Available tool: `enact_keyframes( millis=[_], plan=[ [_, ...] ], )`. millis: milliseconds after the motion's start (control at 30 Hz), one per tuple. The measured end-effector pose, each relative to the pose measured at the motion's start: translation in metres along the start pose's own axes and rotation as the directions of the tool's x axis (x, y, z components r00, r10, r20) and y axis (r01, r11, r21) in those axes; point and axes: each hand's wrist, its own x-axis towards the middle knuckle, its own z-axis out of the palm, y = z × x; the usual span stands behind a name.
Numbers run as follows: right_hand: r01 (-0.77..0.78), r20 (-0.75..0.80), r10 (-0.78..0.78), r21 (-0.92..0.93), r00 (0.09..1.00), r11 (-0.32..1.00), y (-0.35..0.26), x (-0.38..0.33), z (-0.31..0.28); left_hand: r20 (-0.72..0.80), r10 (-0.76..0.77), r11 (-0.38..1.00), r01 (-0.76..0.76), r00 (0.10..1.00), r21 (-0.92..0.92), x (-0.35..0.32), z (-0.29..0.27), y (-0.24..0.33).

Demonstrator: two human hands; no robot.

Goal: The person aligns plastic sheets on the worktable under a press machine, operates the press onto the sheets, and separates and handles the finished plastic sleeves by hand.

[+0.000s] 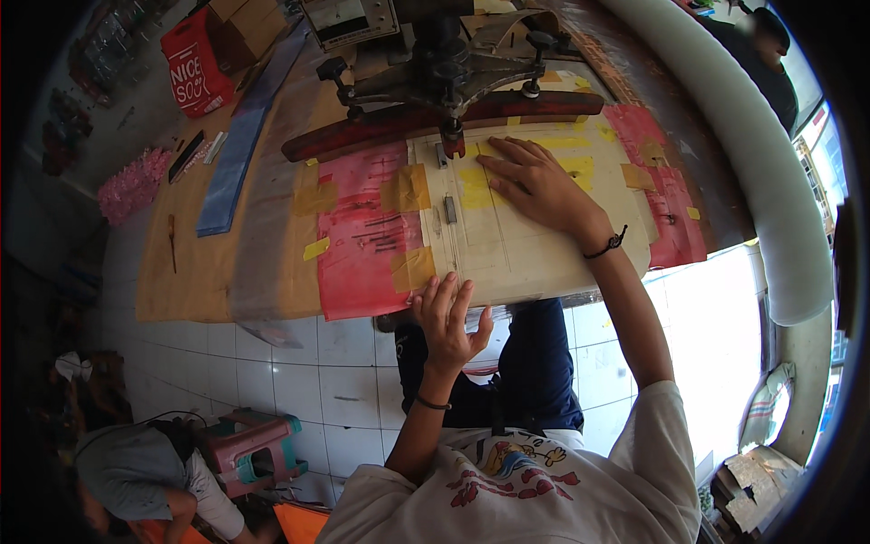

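My right hand (546,192) lies flat on a pale beige sheet (535,258), its fingers stretched over a yellow patch (581,169). My left hand (447,323) rests its fingertips on the sheet's near left edge, fingers apart and thumb out to the side. Neither hand holds anything. Between them and the machine, a small grey metal piece (450,209) sits on the sheet, with a similar metal piece (442,156) farther back. A dark machine head (450,77) with knobs and a long reddish-brown bar (362,130) stands just beyond my right fingertips.
Red sheets (367,245) taped in yellow and brown flank the beige sheet. Left lie a blue transparent strip (237,154), a thin tool (172,243) and a red bag (195,68). A thick white roll (725,118) runs along the right. Another person (136,471) bends near stools (249,449) at lower left.
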Motion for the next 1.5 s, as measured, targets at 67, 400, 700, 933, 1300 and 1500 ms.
enact_keyframes(
  millis=[67, 400, 700, 933, 1300, 1500],
  plan=[
    [0.004, 0.005, -0.004, 0.004, 1.0, 1.0, 0.0009, 0.0004, 0.0004, 0.0, 0.017, 1.0, -0.017, 1.0, 0.016, 0.0004, -0.0001, -0.0006],
    [0.013, -0.003, -0.013, 0.0, 1.0, 1.0, 0.0026, 0.0007, 0.0007, 0.022, -0.015, 1.0, 0.015, 1.0, -0.004, 0.0014, -0.0022, 0.0024],
    [0.017, -0.011, -0.017, 0.025, 1.0, 1.0, 0.0037, 0.0007, 0.0009, 0.017, -0.011, 1.0, 0.011, 1.0, -0.008, -0.0004, -0.0017, 0.0021],
    [0.019, -0.007, -0.018, 0.036, 1.0, 0.999, 0.0053, 0.0013, 0.0026, 0.015, -0.007, 1.0, 0.007, 1.0, 0.001, 0.0019, -0.0024, 0.0027],
    [0.026, 0.005, -0.026, 0.016, 1.0, 1.0, 0.0053, 0.0003, -0.0004, 0.022, -0.011, 1.0, 0.011, 1.0, 0.003, 0.002, -0.0017, 0.004],
    [0.016, 0.029, -0.016, -0.001, 0.999, 1.0, 0.001, 0.0015, -0.0007, 0.016, -0.03, 0.999, 0.03, 0.999, -0.012, 0.0019, -0.0037, 0.0032]
  ],
)
